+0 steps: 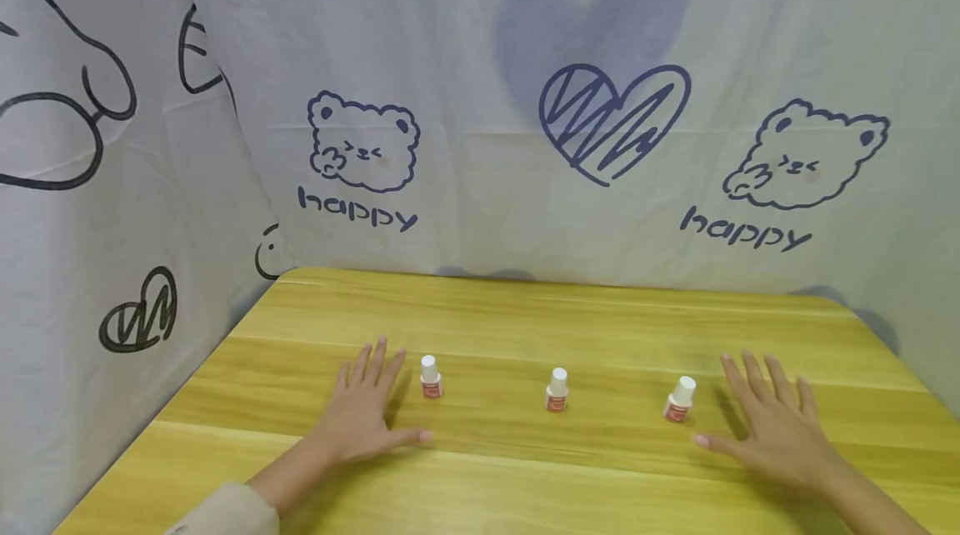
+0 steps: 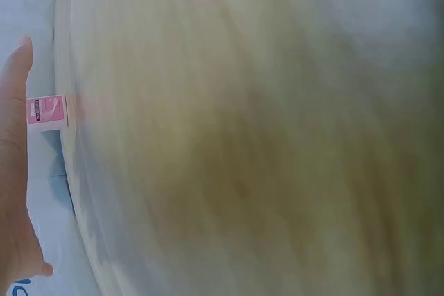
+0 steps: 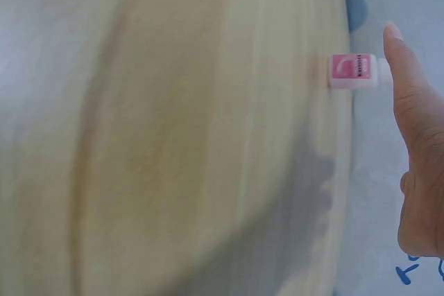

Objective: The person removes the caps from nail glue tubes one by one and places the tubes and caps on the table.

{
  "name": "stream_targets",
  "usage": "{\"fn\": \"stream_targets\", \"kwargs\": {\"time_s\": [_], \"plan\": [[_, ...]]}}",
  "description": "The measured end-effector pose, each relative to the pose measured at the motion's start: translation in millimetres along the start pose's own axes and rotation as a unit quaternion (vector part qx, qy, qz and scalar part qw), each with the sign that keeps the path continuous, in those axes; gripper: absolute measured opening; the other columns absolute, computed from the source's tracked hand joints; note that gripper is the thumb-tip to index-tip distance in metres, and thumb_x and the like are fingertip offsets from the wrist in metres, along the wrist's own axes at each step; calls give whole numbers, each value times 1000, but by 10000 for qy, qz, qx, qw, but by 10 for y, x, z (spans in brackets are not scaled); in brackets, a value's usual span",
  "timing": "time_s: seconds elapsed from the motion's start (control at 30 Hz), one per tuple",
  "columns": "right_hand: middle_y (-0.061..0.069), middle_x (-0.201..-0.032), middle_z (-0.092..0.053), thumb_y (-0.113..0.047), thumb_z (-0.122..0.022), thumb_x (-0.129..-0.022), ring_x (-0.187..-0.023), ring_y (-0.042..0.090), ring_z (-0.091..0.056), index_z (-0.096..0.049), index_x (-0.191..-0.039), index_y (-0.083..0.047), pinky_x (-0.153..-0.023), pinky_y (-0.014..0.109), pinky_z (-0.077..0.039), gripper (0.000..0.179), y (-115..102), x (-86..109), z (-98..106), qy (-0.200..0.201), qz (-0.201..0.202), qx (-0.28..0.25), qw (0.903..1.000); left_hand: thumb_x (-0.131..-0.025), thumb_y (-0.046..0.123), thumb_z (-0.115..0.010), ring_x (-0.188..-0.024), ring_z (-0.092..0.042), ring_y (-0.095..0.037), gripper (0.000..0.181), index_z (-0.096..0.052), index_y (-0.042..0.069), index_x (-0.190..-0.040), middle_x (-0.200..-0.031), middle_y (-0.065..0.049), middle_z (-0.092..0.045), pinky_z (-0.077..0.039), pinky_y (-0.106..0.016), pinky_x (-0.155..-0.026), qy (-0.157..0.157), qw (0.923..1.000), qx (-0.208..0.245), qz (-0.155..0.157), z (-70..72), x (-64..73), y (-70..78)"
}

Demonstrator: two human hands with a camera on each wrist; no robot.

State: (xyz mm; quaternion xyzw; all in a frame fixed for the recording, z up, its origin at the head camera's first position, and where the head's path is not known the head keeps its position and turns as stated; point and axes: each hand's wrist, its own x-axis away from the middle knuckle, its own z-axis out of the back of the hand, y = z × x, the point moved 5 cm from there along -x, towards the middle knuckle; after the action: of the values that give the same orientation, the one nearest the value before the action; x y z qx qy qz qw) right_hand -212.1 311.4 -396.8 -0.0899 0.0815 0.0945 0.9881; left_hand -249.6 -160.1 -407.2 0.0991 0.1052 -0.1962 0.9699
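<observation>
Three small white bottles with white caps and pink-red labels stand upright in a row across the wooden table (image 1: 480, 485). My left hand (image 1: 360, 418), fingers spread, is just left of the left bottle (image 1: 431, 378). The middle bottle (image 1: 557, 391) stands between the two hands, away from both. To the right of the right bottle (image 1: 678, 400), my right hand (image 1: 780, 431) is spread too, its thumb pointing toward that bottle. Neither hand holds anything. In the left wrist view a bottle (image 2: 47, 111) shows beside the thumb; the right wrist view has a bottle (image 3: 354, 71) near the thumb tip.
Behind the table hangs a pale cloth (image 1: 465, 43) printed with hearts, bear faces and the word "happy". Another printed cloth (image 1: 195, 210) hangs along the left side. The table's far edge lies beyond the bottles, close to the back cloth.
</observation>
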Motion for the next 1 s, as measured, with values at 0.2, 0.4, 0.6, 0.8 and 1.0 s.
{"fn": "stream_targets", "kwargs": {"time_s": [0.2,0.4,0.6,0.8,1.0], "plan": [[34,-147,-17,-60,-65,-75,-136,53,-3,-9,-149,-7,-103,72,0,106,-112,-117,147,237,161,-130,9995,-68,67,-66,-137,-19,-47,110,-23,4,-146,-152,-26,-15,-20,-64,-107,-246,9957,895,-60,-28,-50,23],[32,-146,-24,-59,-68,-72,-134,52,-13,-27,-145,-2,-102,70,-11,101,-295,-212,274,292,318,-301,9986,-66,59,-74,-134,-23,-50,108,-26,2,-144,-150,-27,-20,-24,-68,-103,-392,9847,1696,23,-24,-110,59],[32,-145,-27,-55,-72,-70,-133,53,-15,-31,-142,0,-102,70,-10,99,-439,-281,299,339,540,-682,9956,-69,42,-79,-132,-32,-45,95,-33,-2,-140,-145,-26,-33,-28,-61,-105,-139,9698,2433,145,-35,-163,86],[33,-142,-31,-50,-75,-68,-130,55,-19,-36,-139,2,-98,73,-15,97,-560,-351,300,388,711,-954,9921,-69,32,-82,-126,-43,-41,82,-43,0,-134,-137,-22,-47,-36,-56,-103,202,9528,2992,480,-77,-222,86],[29,-142,-35,-44,-78,-68,-130,53,-21,-37,-139,2,-94,75,-19,94,-705,-426,316,296,686,-1477,9862,-67,28,-83,-118,-50,-38,77,-49,1,-130,-131,-20,-52,-42,-54,-98,312,9458,3149,728,-117,-255,76]]}}
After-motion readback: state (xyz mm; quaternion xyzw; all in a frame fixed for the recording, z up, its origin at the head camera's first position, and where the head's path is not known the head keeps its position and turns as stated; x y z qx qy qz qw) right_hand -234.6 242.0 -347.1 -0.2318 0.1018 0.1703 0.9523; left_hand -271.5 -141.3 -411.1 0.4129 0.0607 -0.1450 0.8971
